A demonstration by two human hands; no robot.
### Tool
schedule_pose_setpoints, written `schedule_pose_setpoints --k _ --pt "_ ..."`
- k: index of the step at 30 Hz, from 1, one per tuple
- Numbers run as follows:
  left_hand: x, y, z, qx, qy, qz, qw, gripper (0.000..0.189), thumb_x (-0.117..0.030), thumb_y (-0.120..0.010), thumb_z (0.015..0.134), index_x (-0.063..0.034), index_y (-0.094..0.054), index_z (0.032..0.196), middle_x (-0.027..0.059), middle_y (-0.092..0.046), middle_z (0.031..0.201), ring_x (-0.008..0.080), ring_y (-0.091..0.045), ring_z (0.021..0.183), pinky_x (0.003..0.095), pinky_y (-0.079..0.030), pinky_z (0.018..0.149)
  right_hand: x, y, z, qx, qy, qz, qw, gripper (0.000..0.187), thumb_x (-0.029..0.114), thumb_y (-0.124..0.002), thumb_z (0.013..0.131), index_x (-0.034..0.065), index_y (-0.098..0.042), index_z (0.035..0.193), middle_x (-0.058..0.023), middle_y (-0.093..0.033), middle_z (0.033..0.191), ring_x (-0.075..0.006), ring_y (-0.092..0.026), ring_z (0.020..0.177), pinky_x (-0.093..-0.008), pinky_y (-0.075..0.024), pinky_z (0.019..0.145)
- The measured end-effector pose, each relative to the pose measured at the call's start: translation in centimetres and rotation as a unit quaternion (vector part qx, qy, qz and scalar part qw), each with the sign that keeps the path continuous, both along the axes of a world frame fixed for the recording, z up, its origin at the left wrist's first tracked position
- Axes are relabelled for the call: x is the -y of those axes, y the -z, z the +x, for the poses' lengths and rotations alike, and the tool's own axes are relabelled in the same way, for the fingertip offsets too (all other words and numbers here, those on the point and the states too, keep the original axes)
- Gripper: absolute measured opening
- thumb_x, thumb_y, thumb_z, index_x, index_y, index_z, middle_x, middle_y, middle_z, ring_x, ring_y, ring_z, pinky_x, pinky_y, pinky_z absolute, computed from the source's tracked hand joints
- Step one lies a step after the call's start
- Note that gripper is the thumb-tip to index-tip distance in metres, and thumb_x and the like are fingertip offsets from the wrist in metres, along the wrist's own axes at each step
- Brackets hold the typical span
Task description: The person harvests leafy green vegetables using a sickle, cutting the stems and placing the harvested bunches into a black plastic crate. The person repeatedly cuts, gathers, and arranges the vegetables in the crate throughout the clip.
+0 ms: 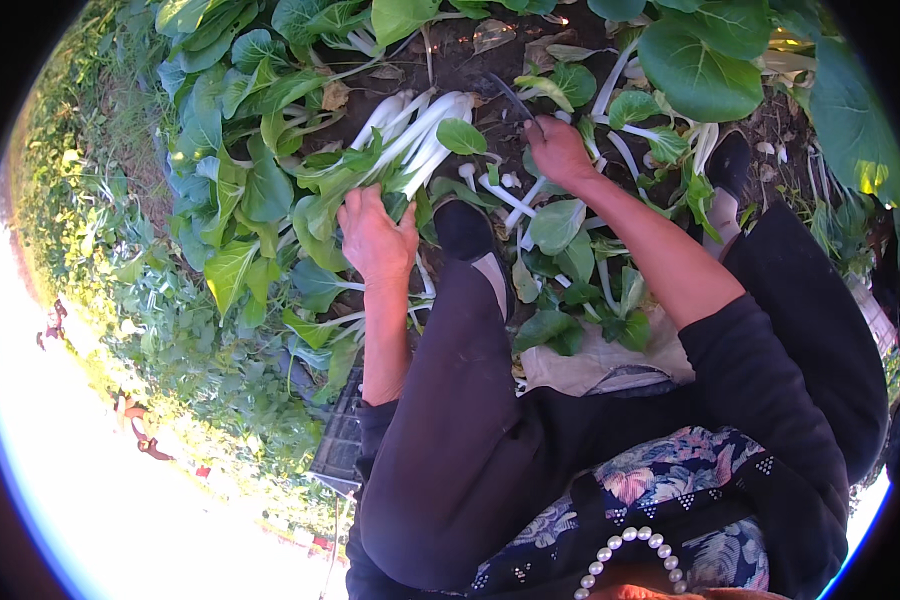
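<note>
My right hand (562, 154) grips a knife, whose thin curved dark blade (510, 97) points up and left over the soil. My left hand (380, 238) lies on the green leaves at the lower end of a pile of cut bok choy (427, 139); whether its fingers close around any leaves cannot be told. Thick white stalks in this pile point away from me, side by side on the ground. Just right of my left hand is my dark left shoe (463, 231). Below my right hand lie loose stalks and trimmed leaves (557, 227).
Standing leafy plants (262, 180) crowd the left, and broad leaves (701, 67) overhang the upper right. My right shoe (729, 163) is among plants. Pale cloth (607, 360) lies between my legs. A dark plastic crate (339, 435) stands behind my left arm.
</note>
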State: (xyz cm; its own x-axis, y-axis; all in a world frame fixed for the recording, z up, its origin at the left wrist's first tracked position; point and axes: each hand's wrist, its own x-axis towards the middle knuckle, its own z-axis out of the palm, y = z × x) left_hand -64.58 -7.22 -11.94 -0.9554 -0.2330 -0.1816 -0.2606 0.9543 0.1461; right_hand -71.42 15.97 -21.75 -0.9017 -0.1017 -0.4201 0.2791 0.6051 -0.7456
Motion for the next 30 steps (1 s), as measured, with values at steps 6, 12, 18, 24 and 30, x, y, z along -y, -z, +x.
schedule_pose_setpoints --k 6,12,18,24,30 --pt "0.6 1.3 1.1 -0.016 -0.017 0.045 0.999 0.05 -0.019 -0.079 0.066 -0.0049 -0.059 0.109 0.0114 -0.053 0.115 0.0355 -0.049 0.107 0.0434 -0.045 0.088 0.1 0.4 0.8 -0.029 -0.053 -0.093 0.994 0.026 0.02 -0.048 0.093 -0.0023 -0.058 0.086 -0.0222 -0.063 0.08 -0.0405 -0.06 0.077 -0.0432 -0.0472 0.07" --pt "0.7 1.3 1.2 -0.02 -0.016 0.064 0.998 0.049 -0.019 -0.078 0.065 -0.0052 -0.059 0.108 0.0112 -0.054 0.114 0.0356 -0.049 0.106 0.0434 -0.044 0.088 1.6 0.5 1.0 -0.008 -0.037 -0.085 0.996 0.025 0.019 -0.049 0.092 -0.0031 -0.059 0.085 -0.0228 -0.062 0.077 -0.042 -0.06 0.075 -0.0446 -0.0474 0.071" --pt "0.7 1.4 1.4 -0.025 -0.019 0.072 0.997 0.046 -0.019 -0.078 0.066 -0.0056 -0.06 0.106 0.01 -0.055 0.11 0.035 -0.051 0.102 0.0433 -0.045 0.085 3.3 1.2 0.6 -0.033 -0.134 0.064 0.988 0.023 0.015 -0.048 0.088 -0.0027 -0.061 0.085 -0.0265 -0.062 0.08 -0.0436 -0.06 0.077 -0.0498 -0.0483 0.073" --pt "0.2 0.7 1.1 -0.035 -0.017 0.056 0.998 0.042 -0.018 -0.079 0.065 -0.0053 -0.062 0.102 0.0093 -0.057 0.105 0.0326 -0.053 0.099 0.0415 -0.046 0.084 3.2 1.1 0.2 -0.033 -0.2 0.08 0.976 0.024 0.017 -0.048 0.086 -0.0029 -0.061 0.083 -0.0275 -0.061 0.08 -0.0443 -0.06 0.078 -0.0501 -0.0484 0.073" --pt "1.2 -2.1 1.5 -0.038 -0.021 0.06 0.997 0.04 -0.013 -0.079 0.062 -0.0059 -0.065 0.099 0.0087 -0.061 0.099 0.0306 -0.055 0.097 0.0394 -0.046 0.083 0.3 -1.3 4.0 0.035 -0.096 -0.022 0.995 0.026 0.022 -0.05 0.09 -0.0018 -0.059 0.083 -0.02 -0.059 0.073 -0.0362 -0.059 0.071 -0.0443 -0.0465 0.066"
